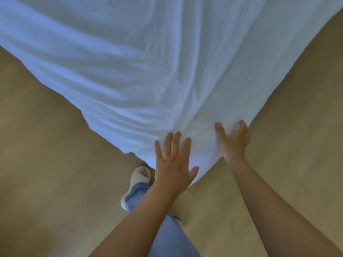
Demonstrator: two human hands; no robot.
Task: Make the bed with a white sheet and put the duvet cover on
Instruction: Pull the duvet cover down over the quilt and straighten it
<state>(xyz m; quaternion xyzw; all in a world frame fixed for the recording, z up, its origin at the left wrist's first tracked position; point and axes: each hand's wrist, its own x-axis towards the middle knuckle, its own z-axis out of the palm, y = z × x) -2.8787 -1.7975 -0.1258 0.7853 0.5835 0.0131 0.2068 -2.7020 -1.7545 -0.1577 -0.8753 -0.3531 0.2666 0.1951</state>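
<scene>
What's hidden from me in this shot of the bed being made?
Head view:
- Whatever lies under the white sheet: covered by it.
- The sheet's far end: cut off by the top edge.
- How the right hand grips: blurred, fingers partly tucked into the fabric.
- Duvet cover: nowhere in frame.

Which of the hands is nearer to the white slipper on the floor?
Left. The left hand lies flat on the white sheet just right of the slipper; the right hand grips the sheet farther right.
</scene>
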